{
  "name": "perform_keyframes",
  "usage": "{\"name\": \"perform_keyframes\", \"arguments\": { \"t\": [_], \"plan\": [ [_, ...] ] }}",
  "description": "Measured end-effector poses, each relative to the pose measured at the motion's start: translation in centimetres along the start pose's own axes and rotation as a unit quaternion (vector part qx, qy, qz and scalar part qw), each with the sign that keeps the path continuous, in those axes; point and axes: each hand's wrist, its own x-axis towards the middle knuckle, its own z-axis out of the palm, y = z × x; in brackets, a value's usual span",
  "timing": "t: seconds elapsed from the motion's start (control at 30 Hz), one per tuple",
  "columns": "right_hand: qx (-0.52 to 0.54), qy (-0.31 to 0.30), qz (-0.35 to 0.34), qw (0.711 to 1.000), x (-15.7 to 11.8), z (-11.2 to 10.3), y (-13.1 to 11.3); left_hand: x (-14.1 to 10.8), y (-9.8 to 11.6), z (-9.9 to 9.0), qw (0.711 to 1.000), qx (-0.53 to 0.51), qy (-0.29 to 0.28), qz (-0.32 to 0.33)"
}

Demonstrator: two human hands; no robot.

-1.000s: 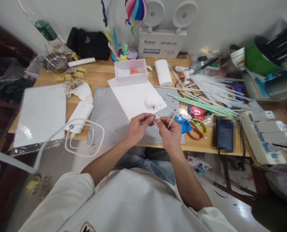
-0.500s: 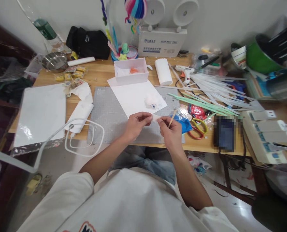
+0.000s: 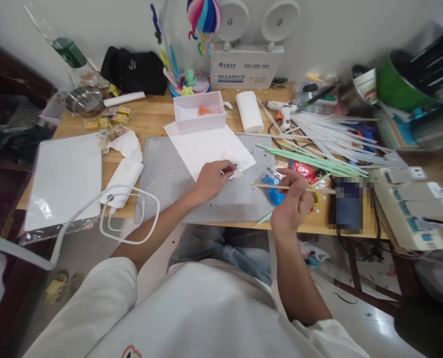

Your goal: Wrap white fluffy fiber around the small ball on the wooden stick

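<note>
My left hand (image 3: 214,180) is closed over the lower edge of the white paper sheet (image 3: 202,149). At its fingertips is a small white tuft (image 3: 238,173), pinched between finger and thumb. Just above it, a white fluffy clump (image 3: 232,153) with dark blue bits lies on the sheet. My right hand (image 3: 291,201) grips a thin wooden stick (image 3: 262,186), held nearly level and pointing left. Behind that hand lie a blue packet (image 3: 274,191) and scissors (image 3: 316,198), mostly covered by it.
A grey cutting mat (image 3: 169,194) lies under the paper. Beyond it stand a pale box (image 3: 199,124) and a white roll (image 3: 249,112). Right of these are a glue gun (image 3: 284,112), green strips (image 3: 314,161) and white strips (image 3: 329,134). A white cable (image 3: 147,243) loops at left.
My hands have come apart. The right hand moved right with the stick, now turned level; the left moved slightly up toward the fluffy clump, keeping the white tuft. The view shifted slightly.
</note>
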Motion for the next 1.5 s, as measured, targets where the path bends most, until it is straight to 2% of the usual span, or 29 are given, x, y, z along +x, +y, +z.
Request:
{"name": "perform_keyframes", "arguments": {
  "t": [0.1, 0.2, 0.4, 0.7, 1.13, 1.37, 1.5],
  "plan": [
    [-0.01, -0.027, -0.039, 0.999, -0.7, 0.0, -0.1, 1.1, -0.3, 0.2, 0.996, 0.078, -0.034, 0.031],
    [-0.071, -0.066, -0.088, 0.991, -1.3, 0.3, 0.4, 1.9, -0.5, 0.3, 0.99, 0.132, -0.033, 0.034],
    [-0.157, -0.103, -0.153, 0.97, -1.2, 1.3, 1.7, 2.1, -0.3, 0.3, 0.992, 0.123, -0.002, 0.016],
    [-0.183, -0.113, -0.142, 0.966, -0.8, 2.8, 2.7, 2.1, -0.4, 0.6, 0.994, 0.111, 0.024, 0.006],
    [-0.194, -0.081, -0.236, 0.949, -0.7, 2.9, 3.5, 2.1, -0.8, 0.7, 0.992, 0.122, 0.033, 0.003],
    [-0.219, -0.09, -0.214, 0.948, 0.3, 3.1, 3.0, 2.3, -1.3, 1.0, 0.994, 0.101, 0.037, 0.007],
    [-0.251, -0.14, -0.184, 0.94, 2.4, 3.7, 2.1, 2.3, -1.5, 0.9, 0.994, 0.091, 0.052, 0.024]
  ]
}}
